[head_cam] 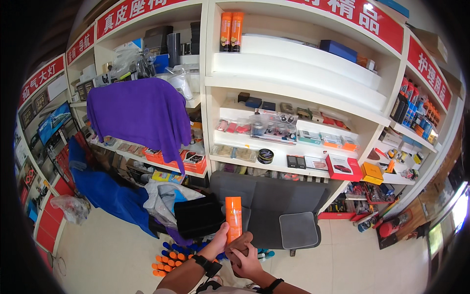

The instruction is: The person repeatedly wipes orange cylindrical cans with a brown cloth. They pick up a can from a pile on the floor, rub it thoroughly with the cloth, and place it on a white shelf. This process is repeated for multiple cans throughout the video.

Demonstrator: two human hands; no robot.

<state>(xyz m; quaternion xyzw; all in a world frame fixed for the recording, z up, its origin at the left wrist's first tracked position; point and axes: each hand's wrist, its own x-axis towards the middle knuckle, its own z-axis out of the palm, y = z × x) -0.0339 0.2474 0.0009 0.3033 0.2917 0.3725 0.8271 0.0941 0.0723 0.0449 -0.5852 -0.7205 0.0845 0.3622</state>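
Note:
An orange spray can point(234, 217) stands roughly upright in front of me, and my left hand point(219, 237) grips its side. Its lower part is hidden behind a brown cloth point(238, 248). My right hand point(251, 262) clutches that bunched cloth against the bottom of the can. Below my hands, on the tiled floor, several orange-capped cans point(169, 262) stand together with blue-capped ones point(167, 245). A few teal caps point(270, 253) show to the right of my hands.
Ahead is a grey seat point(264, 205) with a grey mat point(299, 230). Shelves point(293, 82) of boxed goods rise behind, with two orange cans point(231, 32) up top. A purple cloth point(137, 114), blue cloth point(106, 194) and black cloth point(198, 215) lie to the left.

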